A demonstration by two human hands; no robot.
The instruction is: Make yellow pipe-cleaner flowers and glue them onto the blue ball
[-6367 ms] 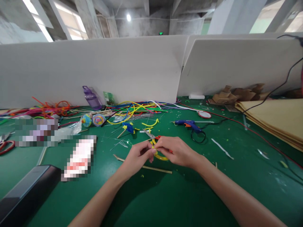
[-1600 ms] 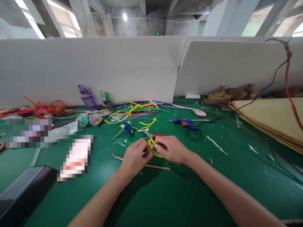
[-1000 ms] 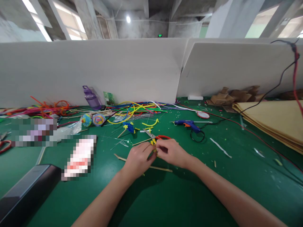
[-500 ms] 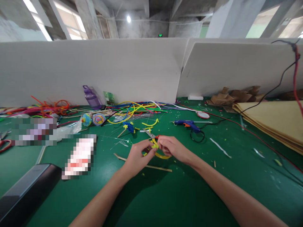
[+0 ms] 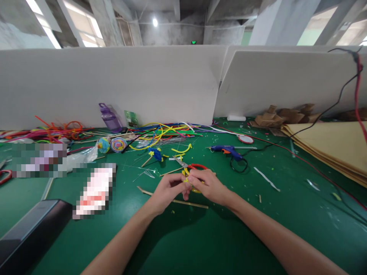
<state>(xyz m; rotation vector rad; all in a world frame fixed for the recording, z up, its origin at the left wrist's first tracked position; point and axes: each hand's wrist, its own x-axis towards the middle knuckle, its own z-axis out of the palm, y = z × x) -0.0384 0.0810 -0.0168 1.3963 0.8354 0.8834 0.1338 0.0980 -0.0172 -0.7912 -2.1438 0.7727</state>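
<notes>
Right hand (image 5: 208,186) has lowered slightly; at frame centre it meets left hand (image 5: 168,190), both pinching a yellow pipe-cleaner piece (image 5: 186,181).

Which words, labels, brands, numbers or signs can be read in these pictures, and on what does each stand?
No text can be read.
Lit green sign at the back: too small.
Green packet beside the purple bottle: too blurred.
Blue glue gun: no legible mark.
White-and-red item and purple-and-white item: pixelated, unreadable.
</notes>
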